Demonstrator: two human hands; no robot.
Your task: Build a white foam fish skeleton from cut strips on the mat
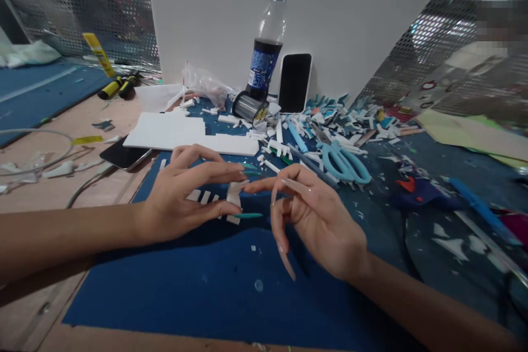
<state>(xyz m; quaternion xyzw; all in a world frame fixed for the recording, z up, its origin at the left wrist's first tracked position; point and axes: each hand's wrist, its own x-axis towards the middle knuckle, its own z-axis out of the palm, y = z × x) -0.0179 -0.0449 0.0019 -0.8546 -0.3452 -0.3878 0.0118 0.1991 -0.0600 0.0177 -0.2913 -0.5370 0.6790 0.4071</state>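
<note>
My left hand (187,195) hovers over a blue cutting mat (198,286), fingers pinched round a small white foam piece (234,198); its nails are long and teal. My right hand (313,220) comes in from the right with its forefinger tip touching the same foam piece, the other fingers curled loosely with long pale nails. More short white foam strips (204,196) lie on the mat just under the left hand.
Light blue scissors (342,162) lie right of the hands among foam scraps. Behind stand a cola bottle (267,49), a tape roll (247,107), a propped phone (294,82) and a white board (330,16). White foam sheets (173,129) and another phone (124,155) lie left.
</note>
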